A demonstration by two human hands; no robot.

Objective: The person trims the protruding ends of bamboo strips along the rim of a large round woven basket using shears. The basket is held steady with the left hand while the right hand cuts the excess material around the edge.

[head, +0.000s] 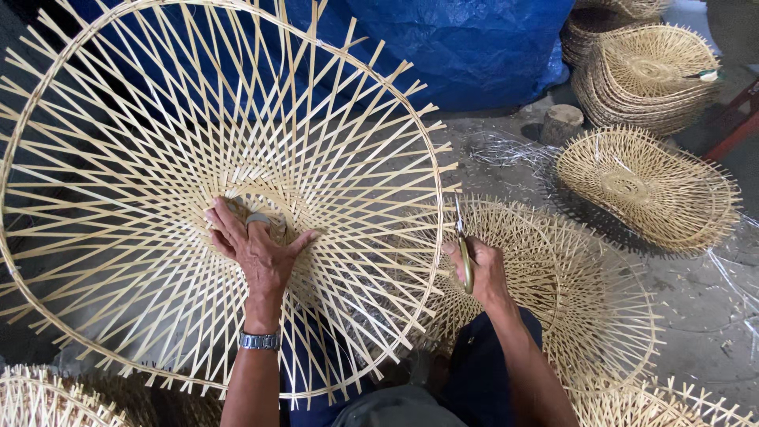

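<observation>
Head view: your left hand (257, 251) is pressing flat, fingers spread, on the hub of the woven bamboo frame (198, 134) across your lap. Your right hand (480, 273) is gripping shears (462, 249) beside its rim; blades could be nicking the hoop or splintering protruding strip ends.

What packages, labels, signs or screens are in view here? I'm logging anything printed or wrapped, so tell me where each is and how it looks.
None in view: no package, label, sign or screen.
Nearest to wrapping: blue plastic sheet, crumpled, top centre behind the round bamboo frame.
</observation>
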